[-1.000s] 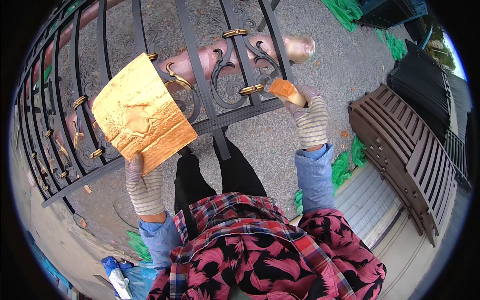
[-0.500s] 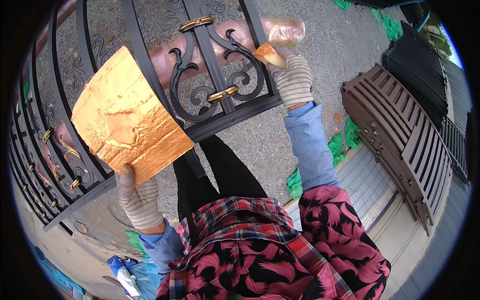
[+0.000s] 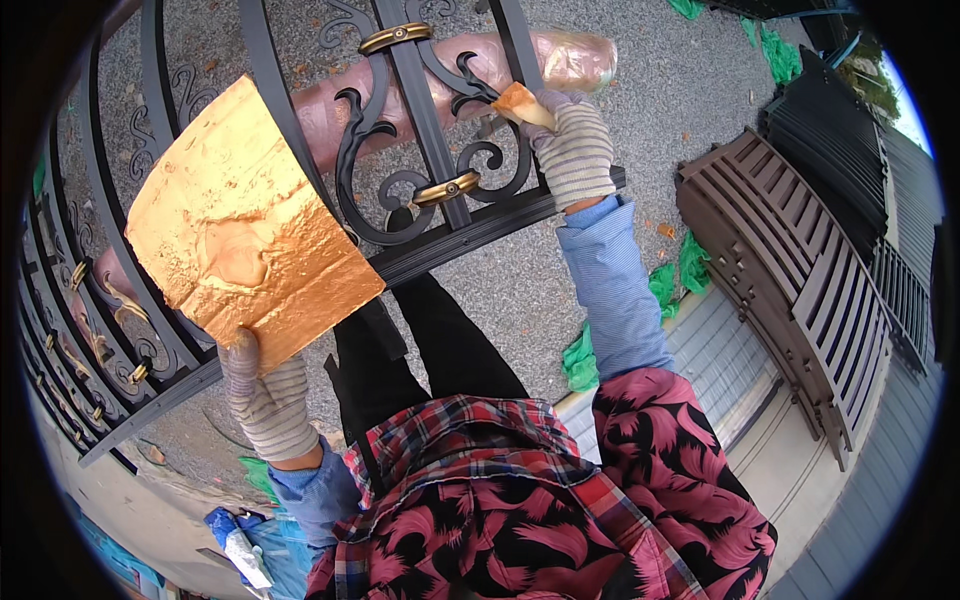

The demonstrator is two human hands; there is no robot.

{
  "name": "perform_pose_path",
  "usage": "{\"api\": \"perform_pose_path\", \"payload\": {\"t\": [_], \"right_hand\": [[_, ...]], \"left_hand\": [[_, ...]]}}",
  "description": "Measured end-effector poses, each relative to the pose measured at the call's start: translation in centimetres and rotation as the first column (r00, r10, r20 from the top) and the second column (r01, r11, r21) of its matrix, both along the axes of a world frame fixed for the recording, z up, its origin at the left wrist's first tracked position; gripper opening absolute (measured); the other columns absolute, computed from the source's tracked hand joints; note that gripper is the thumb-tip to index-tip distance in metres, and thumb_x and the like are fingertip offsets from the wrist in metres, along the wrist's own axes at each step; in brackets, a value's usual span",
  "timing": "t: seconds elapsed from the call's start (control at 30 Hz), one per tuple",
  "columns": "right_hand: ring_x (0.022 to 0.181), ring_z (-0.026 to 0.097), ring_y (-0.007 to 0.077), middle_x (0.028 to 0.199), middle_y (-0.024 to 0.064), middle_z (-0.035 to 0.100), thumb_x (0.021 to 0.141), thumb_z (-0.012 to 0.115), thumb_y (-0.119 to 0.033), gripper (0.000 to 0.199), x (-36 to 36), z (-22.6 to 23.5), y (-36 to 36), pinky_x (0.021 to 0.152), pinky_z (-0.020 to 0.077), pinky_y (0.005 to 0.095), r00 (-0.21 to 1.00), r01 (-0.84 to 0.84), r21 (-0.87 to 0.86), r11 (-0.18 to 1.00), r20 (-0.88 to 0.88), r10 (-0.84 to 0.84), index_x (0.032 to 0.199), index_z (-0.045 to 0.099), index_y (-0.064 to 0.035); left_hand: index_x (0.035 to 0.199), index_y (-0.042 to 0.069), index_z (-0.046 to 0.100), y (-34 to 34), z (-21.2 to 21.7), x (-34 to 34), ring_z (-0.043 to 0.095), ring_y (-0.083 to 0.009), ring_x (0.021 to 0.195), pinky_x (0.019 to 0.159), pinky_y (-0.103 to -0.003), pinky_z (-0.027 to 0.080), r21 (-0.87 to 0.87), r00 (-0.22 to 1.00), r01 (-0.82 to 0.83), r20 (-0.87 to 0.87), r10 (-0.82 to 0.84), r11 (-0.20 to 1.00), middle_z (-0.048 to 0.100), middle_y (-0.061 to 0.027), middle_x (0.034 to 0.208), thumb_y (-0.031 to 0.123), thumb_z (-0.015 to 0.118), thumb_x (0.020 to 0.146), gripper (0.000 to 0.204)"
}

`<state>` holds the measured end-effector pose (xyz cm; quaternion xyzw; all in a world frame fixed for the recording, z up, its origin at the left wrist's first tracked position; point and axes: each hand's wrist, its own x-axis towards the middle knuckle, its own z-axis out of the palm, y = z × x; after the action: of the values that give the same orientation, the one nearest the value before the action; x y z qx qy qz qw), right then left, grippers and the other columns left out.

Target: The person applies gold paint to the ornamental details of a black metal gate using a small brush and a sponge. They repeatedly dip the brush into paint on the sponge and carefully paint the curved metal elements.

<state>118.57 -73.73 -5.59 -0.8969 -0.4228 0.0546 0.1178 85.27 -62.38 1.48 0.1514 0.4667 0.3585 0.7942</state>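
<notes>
My left hand [image 3: 268, 400], in a striped knit glove, grips the lower edge of a square board [image 3: 245, 225] smeared with gold paint, thumb on top. A black metal fence panel [image 3: 455, 243] lies behind and beyond the board. My right hand [image 3: 578, 148], gloved alike, pinches a small pale sponge [image 3: 524, 105] with an orange-gold tip. That tip is beside the right edge of the scrollwork [image 3: 350, 165]; whether it touches the metal I cannot tell. Two gold collars, an upper one [image 3: 395, 38] and a lower one [image 3: 447, 187], ring the middle bar.
A plastic-wrapped pinkish roll [image 3: 350, 115] runs under the fence panel on gravel ground. At the right lie stacked brown slatted panels [image 3: 765, 250] and black panels [image 3: 825, 135]. Green plastic scraps [image 3: 580, 360] are scattered about. A blue-and-white bag [image 3: 238, 550] lies at the lower left.
My right hand with the sponge has moved slightly left and nearer the scrollwork. The board in my left hand has shifted a little left, and the whole view has drifted slightly.
</notes>
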Motion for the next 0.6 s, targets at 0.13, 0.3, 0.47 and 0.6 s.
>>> {"api": "perform_pose_path", "payload": {"t": [0.13, 0.3, 0.47, 0.6], "right_hand": [[0.084, 0.056, 0.0305, 0.09, 0.0135, 0.057, 0.064, 0.069, -0.017, 0.033, 0.1, 0.0, 2.3, 0.073, 0.0467, 0.0382, 0.999, 0.022, -0.207, 0.978, -0.026, -0.028, 0.095, 0.059, -0.0095], [0.087, 0.055, 0.0301, 0.093, 0.0131, 0.057, 0.065, 0.068, -0.017, 0.033, 0.3, -1.9, 0.3, 0.075, 0.0462, 0.0374, 0.997, -0.073, -0.256, 0.964, -0.03, 0.068, 0.095, 0.06, -0.0086], [0.085, 0.055, 0.0299, 0.093, 0.0124, 0.057, 0.068, 0.066, -0.018, 0.029, 0.6, -0.4, 2.2, 0.074, 0.046, 0.038, 0.999, -0.009, -0.128, 0.992, -0.039, 0.004, 0.095, 0.06, -0.0087], [0.085, 0.056, 0.0293, 0.088, 0.0116, 0.058, 0.066, 0.067, -0.018, 0.03, 0.3, -2.5, 1.0, 0.073, 0.0465, 0.0379, 0.987, -0.149, -0.17, 0.974, 0.03, 0.156, 0.094, 0.06, -0.0095]], "left_hand": [[0.123, 0.003, 0.039, -0.1, -0.2, -0.6, 0.042, -0.0238, 0.112, 0.099, -0.037, 0.03, -0.017, 1.0, 0.013, -0.002, -0.013, 1.0, 0.046, -0.0097, 0.121, 0.019, 0.063, 0.076, 0.054], [0.123, 0.004, 0.04, -0.2, -0.3, -0.7, 0.041, -0.0239, 0.114, 0.1, -0.039, 0.029, -0.002, 0.998, -0.048, 0.036, 0.048, 0.999, 0.045, -0.0095, 0.122, 0.016, 0.063, 0.076, 0.054], [0.124, 0.005, 0.04, -0.1, -0.7, -0.9, 0.039, -0.024, 0.116, 0.101, -0.04, 0.028, -0.007, 0.998, -0.064, 0.014, 0.064, 0.998, 0.043, -0.0093, 0.124, 0.014, 0.064, 0.075, 0.055], [0.124, 0.005, 0.039, -0.6, -0.7, -1.0, 0.039, -0.024, 0.116, 0.101, -0.041, 0.027, 0.008, 0.996, -0.089, 0.015, 0.089, 0.996, 0.043, -0.0093, 0.124, 0.013, 0.063, 0.075, 0.055]]}}
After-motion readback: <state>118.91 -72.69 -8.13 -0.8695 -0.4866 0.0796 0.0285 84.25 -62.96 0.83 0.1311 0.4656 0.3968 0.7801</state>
